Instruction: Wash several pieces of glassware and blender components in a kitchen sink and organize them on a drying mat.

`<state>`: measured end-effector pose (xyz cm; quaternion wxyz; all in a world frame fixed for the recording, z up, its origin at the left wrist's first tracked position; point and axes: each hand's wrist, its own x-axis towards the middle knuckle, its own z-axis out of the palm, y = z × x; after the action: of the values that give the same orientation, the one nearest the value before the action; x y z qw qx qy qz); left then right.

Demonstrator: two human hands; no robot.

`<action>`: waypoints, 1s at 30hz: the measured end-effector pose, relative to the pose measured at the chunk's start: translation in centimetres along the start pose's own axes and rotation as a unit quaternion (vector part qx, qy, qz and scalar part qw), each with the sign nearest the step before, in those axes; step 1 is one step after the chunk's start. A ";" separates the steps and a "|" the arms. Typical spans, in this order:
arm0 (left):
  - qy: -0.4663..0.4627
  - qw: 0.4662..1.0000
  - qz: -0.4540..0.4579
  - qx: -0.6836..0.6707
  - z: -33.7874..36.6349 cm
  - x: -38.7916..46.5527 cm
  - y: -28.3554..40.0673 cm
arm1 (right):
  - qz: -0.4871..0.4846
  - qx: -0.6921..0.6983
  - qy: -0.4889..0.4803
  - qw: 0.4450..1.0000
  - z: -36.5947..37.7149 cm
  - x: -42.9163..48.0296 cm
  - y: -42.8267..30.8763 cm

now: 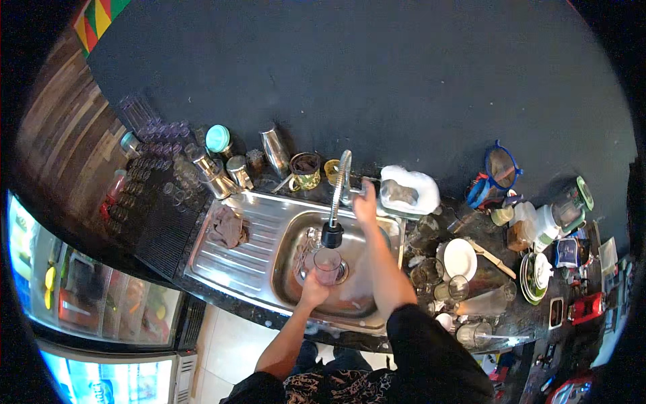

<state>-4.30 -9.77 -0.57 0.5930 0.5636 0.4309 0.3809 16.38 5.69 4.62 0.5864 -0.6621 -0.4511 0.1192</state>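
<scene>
My left hand (315, 290) holds a clear drinking glass (328, 262) over the steel sink basin (361, 290). Above the glass is the black spray head (332, 236) of a faucet with a flexible metal neck (341, 182); whether water is flowing I cannot tell. Behind the basin, my right hand (364, 204) grips the faucet's handle (357, 192), which its fingers partly hide. More glassware (311, 237) lies in the basin's left part. Just right of my right hand, a container (410, 189) brims with white foam and has a sponge-like thing in it.
A brown cloth (227, 227) lies on the ribbed drainboard (260, 242). Metal shakers (275, 151), a patterned mug (305, 174) and several glasses line the back left. To the right, a white bowl (460, 259), glasses (484, 301) and stacked plates (534, 278) crowd the dark counter.
</scene>
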 end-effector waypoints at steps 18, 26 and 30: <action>-0.199 0.975 -0.083 -0.045 -3.2 5.3 -1.4 | 0.226 0.228 -0.153 0.935 -1.2 -25.8 4.1; -0.155 0.984 0.051 -0.077 -0.9 4.9 4.7 | 0.207 0.135 -0.125 0.961 -2.0 -25.6 2.6; -0.185 0.978 0.056 -0.074 -0.7 4.8 6.1 | 0.213 0.087 -0.206 0.951 -3.0 -24.7 1.5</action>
<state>-3.12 -4.55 5.07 0.6805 0.6020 0.2516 0.3334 5.19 -14.35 -5.03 0.4966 -0.6504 -0.3984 0.4143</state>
